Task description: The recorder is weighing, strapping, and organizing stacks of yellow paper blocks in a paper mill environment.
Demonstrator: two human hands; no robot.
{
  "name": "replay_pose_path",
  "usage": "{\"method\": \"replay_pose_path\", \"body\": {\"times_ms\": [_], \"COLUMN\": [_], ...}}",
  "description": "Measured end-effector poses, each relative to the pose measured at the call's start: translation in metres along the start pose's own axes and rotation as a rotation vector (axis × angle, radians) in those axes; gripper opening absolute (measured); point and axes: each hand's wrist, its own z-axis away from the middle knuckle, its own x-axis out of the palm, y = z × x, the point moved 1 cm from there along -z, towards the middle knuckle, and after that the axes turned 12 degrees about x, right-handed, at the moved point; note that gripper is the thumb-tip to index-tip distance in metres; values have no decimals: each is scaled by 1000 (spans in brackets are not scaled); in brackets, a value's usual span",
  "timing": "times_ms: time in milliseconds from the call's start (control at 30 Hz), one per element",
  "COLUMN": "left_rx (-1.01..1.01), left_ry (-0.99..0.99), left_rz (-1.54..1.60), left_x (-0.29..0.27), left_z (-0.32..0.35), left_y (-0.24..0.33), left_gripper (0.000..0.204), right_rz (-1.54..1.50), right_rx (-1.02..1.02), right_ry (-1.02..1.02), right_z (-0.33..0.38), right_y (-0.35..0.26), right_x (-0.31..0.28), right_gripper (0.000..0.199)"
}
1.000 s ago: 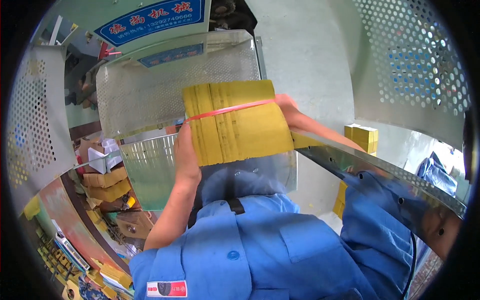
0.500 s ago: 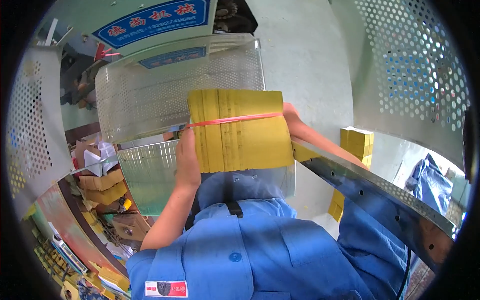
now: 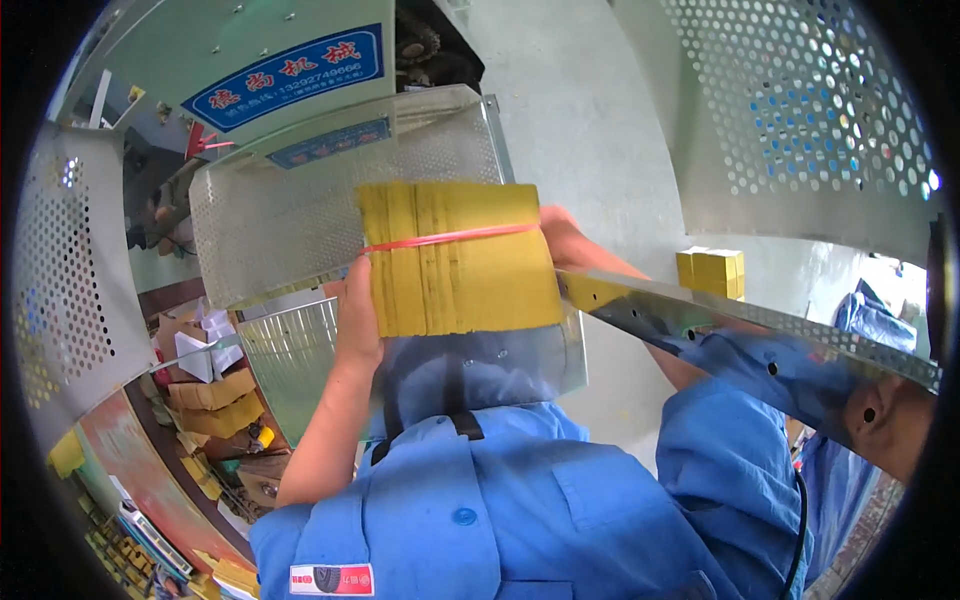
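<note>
A thick bundle of yellow cardboard point(image 3: 470, 285), crossed by a pink strap point(image 3: 450, 237), is held up in front of my chest between both hands. My left hand point(image 3: 360, 310) presses along its left edge, thumb side up near the strap; fingers under or behind the bundle are hidden. My right hand point(image 3: 563, 237) grips the far right edge by the strap's end, and its fingertips are out of sight behind the cardboard. A steel bar with holes point(image 3: 690, 325) crosses over my right forearm and runs to the bundle's right side.
Beyond the bundle stands a machine with a perforated metal guard point(image 3: 270, 215) and a blue sign point(image 3: 290, 75). A perforated panel point(image 3: 800, 120) rises at the right. Yellow stacked bundles point(image 3: 711, 272) sit on the floor at right. Loose cardboard point(image 3: 215, 400) lies at the left.
The bundle and both hands sit slightly further left in the view, still together. The surroundings have shifted as my head moved. My grip looks the same.
</note>
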Motion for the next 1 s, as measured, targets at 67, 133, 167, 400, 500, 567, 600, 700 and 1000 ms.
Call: {"method": "replay_pose_path", "body": {"times_ms": [67,133,167,400,500,567,600,700,1000], "left_rx": [-42,29,32,58,68,67,31,30,-56], "left_ry": [-98,-142,-118,-66,-52,-70,-57,-73,-124], "left_rz": [38,-69,-73,-200,-234,-272,-187,-155,-119], "left_x": [4,-4,-10,2,-4,1,5,4,18], "left_z": [-9,-15,-13,-9,-13,-12,-12,-19,-51], "left_y": [-3,-7,-8,-8,-8,-1,0,2,17], "left_gripper": [46,45,45,44,43,43,43,42,41], "right_rz": [-55,-267,-255,196,73,164,134,105,-514], "right_rx": [46,9,7,-236,-258,-214,-192,-62,62], "right_ry": [37,-39,-61,134,149,222,217,218,-35], "right_z": [2,-14,-21,-30,-22,-3,0,6,37], "right_y": [22,33,32,53,34,23,22,9,-14], "right_x": [-16,-15,-11,-17,-10,-11,-11,-6,-7], "right_gripper": [31,33,33,31,33,38,40,42,33]}}
